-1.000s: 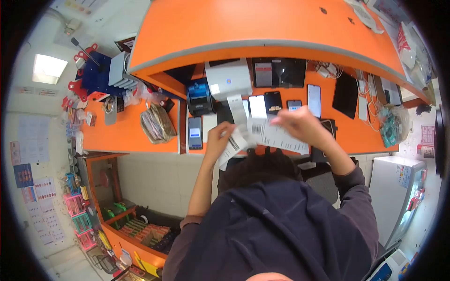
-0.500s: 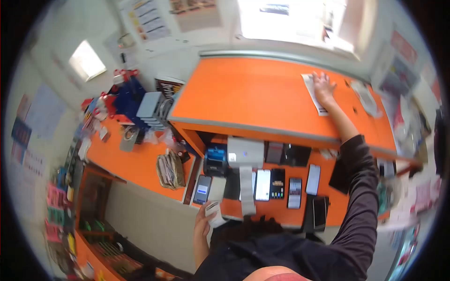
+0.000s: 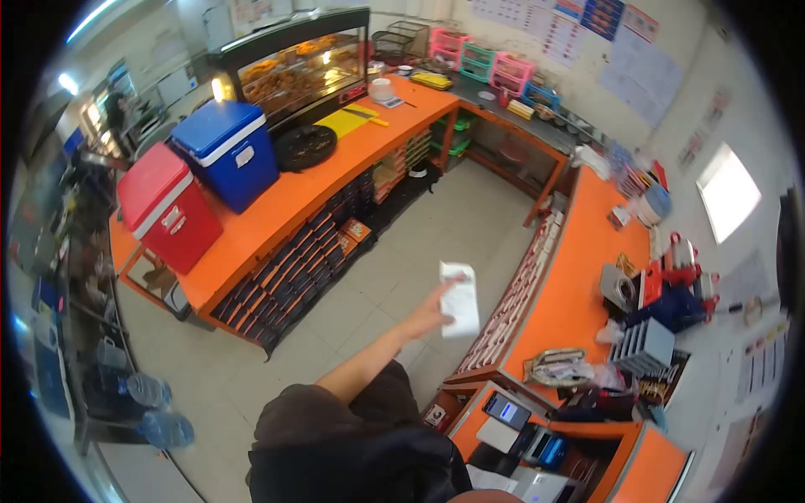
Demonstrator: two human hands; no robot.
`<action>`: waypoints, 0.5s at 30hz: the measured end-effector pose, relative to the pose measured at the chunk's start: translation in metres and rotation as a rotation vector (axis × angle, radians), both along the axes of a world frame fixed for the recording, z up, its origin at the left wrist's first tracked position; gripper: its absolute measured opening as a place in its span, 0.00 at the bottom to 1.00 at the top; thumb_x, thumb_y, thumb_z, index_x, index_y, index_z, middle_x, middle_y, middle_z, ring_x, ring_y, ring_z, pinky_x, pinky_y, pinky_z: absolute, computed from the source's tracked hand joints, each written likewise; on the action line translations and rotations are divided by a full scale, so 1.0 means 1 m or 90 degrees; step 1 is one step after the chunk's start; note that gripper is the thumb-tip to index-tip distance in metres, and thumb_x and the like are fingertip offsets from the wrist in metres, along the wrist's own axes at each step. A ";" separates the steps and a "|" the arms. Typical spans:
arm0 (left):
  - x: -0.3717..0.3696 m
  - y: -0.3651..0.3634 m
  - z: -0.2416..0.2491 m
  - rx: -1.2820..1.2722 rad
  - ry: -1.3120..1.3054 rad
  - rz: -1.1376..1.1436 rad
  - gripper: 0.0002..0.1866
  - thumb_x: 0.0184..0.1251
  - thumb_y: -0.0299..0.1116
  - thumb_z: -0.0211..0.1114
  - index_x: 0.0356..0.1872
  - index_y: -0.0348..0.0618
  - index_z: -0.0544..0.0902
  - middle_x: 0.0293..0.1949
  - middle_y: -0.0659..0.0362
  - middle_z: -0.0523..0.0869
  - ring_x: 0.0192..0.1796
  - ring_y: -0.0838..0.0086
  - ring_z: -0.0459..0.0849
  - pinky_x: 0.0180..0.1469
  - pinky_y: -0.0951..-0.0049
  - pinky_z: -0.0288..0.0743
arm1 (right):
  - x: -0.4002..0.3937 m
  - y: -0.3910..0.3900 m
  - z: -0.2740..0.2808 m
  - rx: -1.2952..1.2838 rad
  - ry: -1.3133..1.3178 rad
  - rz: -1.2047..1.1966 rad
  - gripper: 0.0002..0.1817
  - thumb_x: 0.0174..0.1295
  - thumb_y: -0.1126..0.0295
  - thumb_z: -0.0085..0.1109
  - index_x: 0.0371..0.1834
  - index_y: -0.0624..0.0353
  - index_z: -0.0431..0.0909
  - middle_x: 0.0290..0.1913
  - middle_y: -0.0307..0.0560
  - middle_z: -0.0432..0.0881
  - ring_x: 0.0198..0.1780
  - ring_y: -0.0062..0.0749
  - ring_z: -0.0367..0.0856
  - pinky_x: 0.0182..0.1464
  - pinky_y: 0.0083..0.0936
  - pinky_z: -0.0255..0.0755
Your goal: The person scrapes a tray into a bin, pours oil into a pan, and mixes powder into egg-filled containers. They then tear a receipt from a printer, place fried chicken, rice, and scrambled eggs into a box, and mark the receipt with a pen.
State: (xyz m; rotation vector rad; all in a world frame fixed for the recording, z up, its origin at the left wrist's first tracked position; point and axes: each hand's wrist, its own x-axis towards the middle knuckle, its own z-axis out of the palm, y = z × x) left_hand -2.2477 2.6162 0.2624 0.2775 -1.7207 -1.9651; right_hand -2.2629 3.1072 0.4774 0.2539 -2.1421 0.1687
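Note:
My left hand [image 3: 434, 313] reaches out over the floor, its fingers closed on a white paper slip [image 3: 460, 306] that looks like a receipt. The slip hangs nearly upright, with faint print too small to read. Below and to the right, a phone with a lit screen [image 3: 506, 410] lies on the lower orange shelf, next to a blue and black device [image 3: 547, 450]. My right hand is out of the picture.
On the left orange counter [image 3: 331, 180] stand a red cooler [image 3: 180, 220], a blue cooler [image 3: 239, 163] and a lit food display case [image 3: 293, 71]. A wallet-like pouch stuffed with papers [image 3: 558, 367] lies on the right counter [image 3: 558, 293]. Water bottles [image 3: 163, 427] stand on the floor.
The view has swung left, away from the high orange counter where my right hand lay on a paper strip. My left hand still holds its white slip, now farther from my body.

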 end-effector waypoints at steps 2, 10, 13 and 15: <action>0.021 -0.058 0.011 -0.078 0.042 0.170 0.52 0.37 0.08 0.58 0.72 0.53 0.57 0.70 0.59 0.61 0.72 0.70 0.58 0.70 0.71 0.55 | -0.020 -0.052 -0.013 -0.006 -0.042 0.116 0.17 0.68 0.65 0.39 0.52 0.57 0.77 0.46 0.53 0.77 0.47 0.41 0.73 0.51 0.37 0.66; 0.123 -0.240 0.160 -0.070 0.267 0.344 0.55 0.38 0.08 0.56 0.75 0.48 0.47 0.68 0.56 0.61 0.67 0.69 0.65 0.67 0.69 0.62 | -0.070 -0.299 -0.075 -0.008 -0.280 0.536 0.15 0.68 0.70 0.42 0.51 0.59 0.78 0.41 0.52 0.78 0.40 0.39 0.74 0.45 0.33 0.69; 0.148 -0.296 0.186 -0.115 0.333 0.425 0.56 0.39 0.10 0.58 0.75 0.48 0.45 0.69 0.57 0.59 0.68 0.69 0.64 0.67 0.69 0.61 | -0.079 -0.398 -0.091 0.017 -0.344 0.683 0.14 0.68 0.72 0.44 0.51 0.60 0.78 0.39 0.51 0.79 0.38 0.39 0.74 0.43 0.31 0.69; 0.173 -0.336 0.202 -0.133 0.353 0.475 0.56 0.40 0.10 0.60 0.75 0.48 0.45 0.69 0.56 0.58 0.69 0.69 0.62 0.68 0.69 0.59 | -0.085 -0.472 -0.099 0.054 -0.379 0.774 0.14 0.68 0.73 0.44 0.51 0.60 0.78 0.38 0.51 0.79 0.36 0.38 0.74 0.42 0.30 0.70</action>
